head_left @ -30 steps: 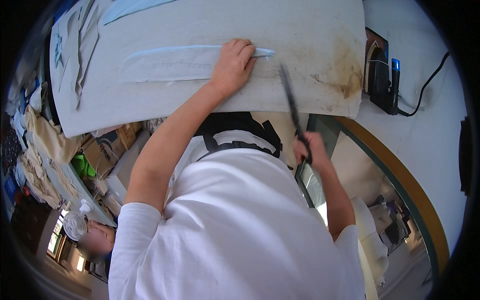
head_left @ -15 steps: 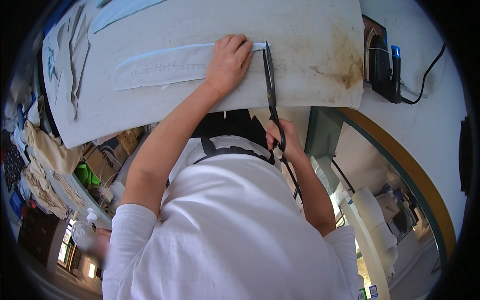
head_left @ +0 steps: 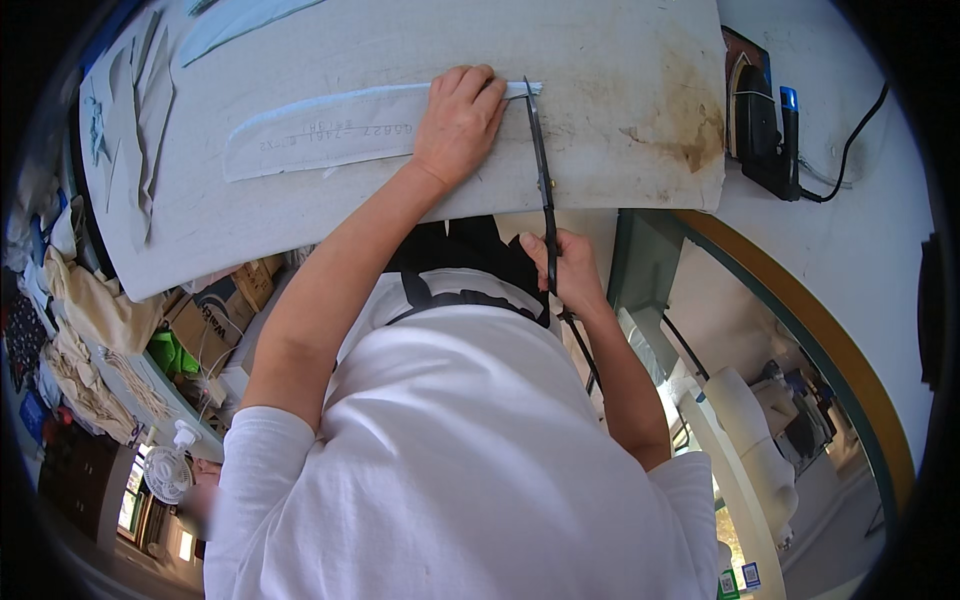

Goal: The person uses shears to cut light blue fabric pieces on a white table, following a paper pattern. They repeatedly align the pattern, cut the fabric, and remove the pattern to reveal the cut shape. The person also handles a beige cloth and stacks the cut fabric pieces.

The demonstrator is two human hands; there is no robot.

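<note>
A long, narrow white pattern piece (head_left: pixel 300 140) with faint markings lies on the table, light blue fabric (head_left: pixel 375 91) showing along its far edge. My left hand (head_left: pixel 460 115) is over the right end of both, its fingers bent and close together, pressing and holding them; the fingertips are partly hidden. My right hand (head_left: pixel 572 270) grips the handles of long black scissors (head_left: pixel 540 150) at the table's near edge. The scissors point away from me, and their blades look nearly closed across the fabric's narrow right end. A small light blue tip pokes out right of the blades.
Grey strips (head_left: pixel 150 120) lie at the table's left, and more light blue fabric (head_left: pixel 245 25) at the far edge. A corded iron (head_left: pixel 760 130) stands beyond the table's right edge. Brown stains mark the table (head_left: pixel 620 60) at right. Cloth heaps (head_left: pixel 100 280) and a white fan (head_left: pixel 167 473) are at left.
The scissor blades have shifted slightly left and closed together, and the fabric tip now extends past them on the right. My right thumb has lifted; my left hand stays in place.
</note>
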